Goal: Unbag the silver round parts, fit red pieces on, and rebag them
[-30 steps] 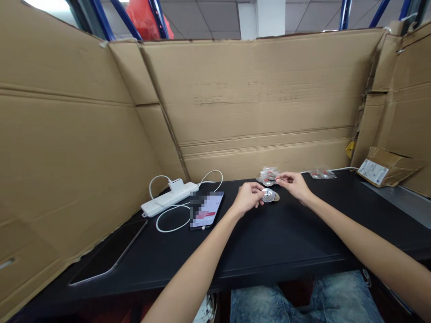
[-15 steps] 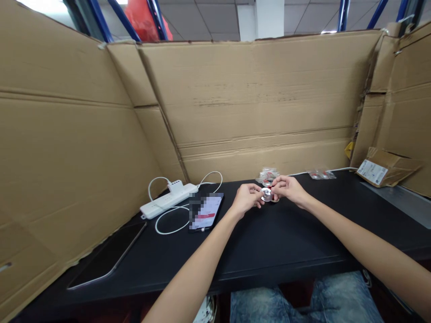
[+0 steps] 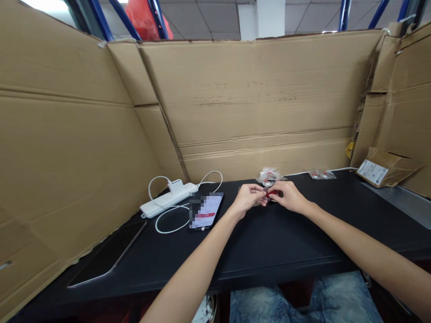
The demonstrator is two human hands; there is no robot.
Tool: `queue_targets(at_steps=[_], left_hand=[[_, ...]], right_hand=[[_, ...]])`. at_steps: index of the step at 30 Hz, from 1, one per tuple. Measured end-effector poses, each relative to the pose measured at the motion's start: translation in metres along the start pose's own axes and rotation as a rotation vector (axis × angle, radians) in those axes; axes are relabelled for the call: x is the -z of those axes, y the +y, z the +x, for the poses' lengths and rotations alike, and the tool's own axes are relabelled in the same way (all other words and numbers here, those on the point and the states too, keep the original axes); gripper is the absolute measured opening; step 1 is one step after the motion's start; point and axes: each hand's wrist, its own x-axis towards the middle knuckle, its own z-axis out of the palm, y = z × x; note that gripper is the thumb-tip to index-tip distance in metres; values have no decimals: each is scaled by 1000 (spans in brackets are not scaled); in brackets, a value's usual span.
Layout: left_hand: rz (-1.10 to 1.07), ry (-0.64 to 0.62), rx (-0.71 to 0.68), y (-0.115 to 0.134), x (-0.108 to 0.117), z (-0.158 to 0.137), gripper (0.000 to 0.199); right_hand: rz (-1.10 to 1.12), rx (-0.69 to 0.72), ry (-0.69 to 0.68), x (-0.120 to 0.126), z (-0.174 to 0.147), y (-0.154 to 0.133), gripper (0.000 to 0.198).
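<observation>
Both hands meet over the black table [image 3: 292, 251], close to the back cardboard wall. Between their fingertips is a small red piece [image 3: 269, 194], partly covered by the fingers. My left hand [image 3: 248, 197] pinches its left side with bent fingers. From the right, my right hand [image 3: 288, 195] grips the same piece, thumb and fingertips closed on it. The silver round face seen earlier is hidden or turned away; I cannot tell which. Just behind the fingers lie clear plastic packets [image 3: 269, 174] holding small round silver and red pieces.
More small packets [image 3: 321, 174] lie at the back right, near an opened brown package [image 3: 387, 168]. To the left are a lit phone [image 3: 210, 208] on a cable, a white power strip [image 3: 168, 200] and a dark tablet [image 3: 109, 255]. Cardboard walls [image 3: 262, 98] enclose the table.
The silver round face between my fingers no longer shows; red shows there instead. My right hand has lowered slightly and moved in, its fingers curling more. My left hand stays nearly in place.
</observation>
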Motion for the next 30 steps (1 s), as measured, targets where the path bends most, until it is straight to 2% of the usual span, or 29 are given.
queue_targets(at_steps=[8,24,30], left_hand=[[-28,-15,36,1,0,-1,8],[-63,-106,16,-2,0,1,21],[-79,-140,5,0,0,-1,19]], right_hand=[[-146,85,-80,-3,-2,-1,17],[-291,33,-97,-5,-5,-6,8],[-241,19,-67,-3,-5,-6,9]])
